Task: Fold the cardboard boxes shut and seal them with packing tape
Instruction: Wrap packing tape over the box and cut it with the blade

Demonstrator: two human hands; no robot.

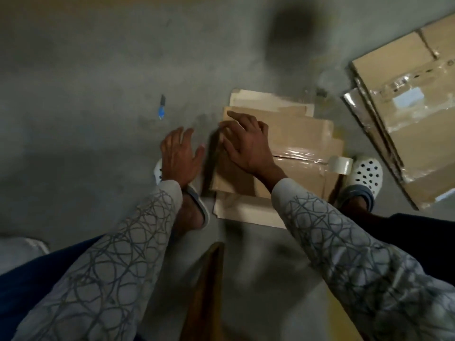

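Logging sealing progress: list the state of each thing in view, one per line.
Small brown cardboard box: flaps folded shut, clear tape along the top seam.
Roll of clear packing tape: at the box's right edge, unheld.
Flattened brown cardboard: on the floor, old tape on it.
Small blue-handled tool: on the floor, untouched.
Left hand: open, beside the box.
Right hand: open, pressing the box top.

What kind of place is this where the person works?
Probably a storeroom or packing area, though I cannot be sure: a bare concrete floor, flattened cardboard sheets lying on it, and a roll of clear packing tape by the box.
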